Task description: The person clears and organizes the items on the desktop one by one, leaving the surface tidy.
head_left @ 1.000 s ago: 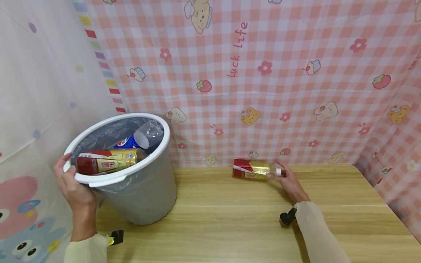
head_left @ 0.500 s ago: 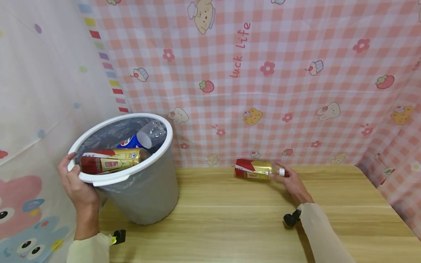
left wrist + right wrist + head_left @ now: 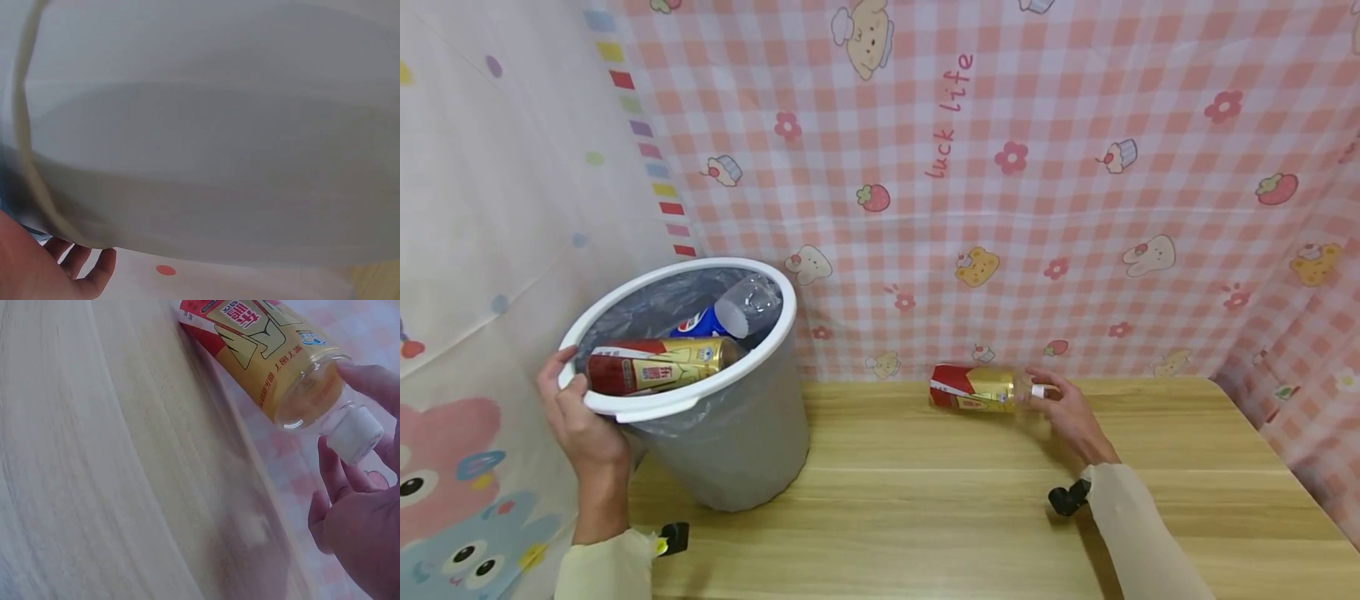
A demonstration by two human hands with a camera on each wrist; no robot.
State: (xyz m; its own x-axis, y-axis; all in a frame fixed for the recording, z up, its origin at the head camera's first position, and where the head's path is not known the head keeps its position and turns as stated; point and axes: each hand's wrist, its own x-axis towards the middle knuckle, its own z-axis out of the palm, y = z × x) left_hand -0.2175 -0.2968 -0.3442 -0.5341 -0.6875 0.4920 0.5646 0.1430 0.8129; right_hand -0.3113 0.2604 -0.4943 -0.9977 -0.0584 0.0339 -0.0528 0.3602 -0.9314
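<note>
My left hand (image 3: 583, 425) grips the white rim of a grey trash bin (image 3: 737, 450), thumb outside and fingers at the edge; the left wrist view shows the bin's side wall (image 3: 219, 144) above the fingers. Inside lie a red-and-gold drink bottle (image 3: 655, 367), a blue Pepsi-labelled item (image 3: 700, 322) and a clear plastic piece (image 3: 748, 306). On the table, a second red-and-gold bottle (image 3: 973, 388) lies on its side, white cap (image 3: 355, 434) to the right. My right hand (image 3: 1071, 417) is spread loosely around its neck, with gaps beside the cap; one fingertip (image 3: 350, 370) is at the bottle's shoulder.
The wooden table (image 3: 910, 500) extends across the front, its right edge running down to the right. A pink checked curtain (image 3: 910, 250) hangs behind it. A white patterned curtain (image 3: 490, 250) closes the left side, close to the bin and left hand.
The view has shifted slightly. The lying bottle sits a little further left from my right hand, whose fingers have spread wider around the neck. My left hand keeps its place on the bin rim.
</note>
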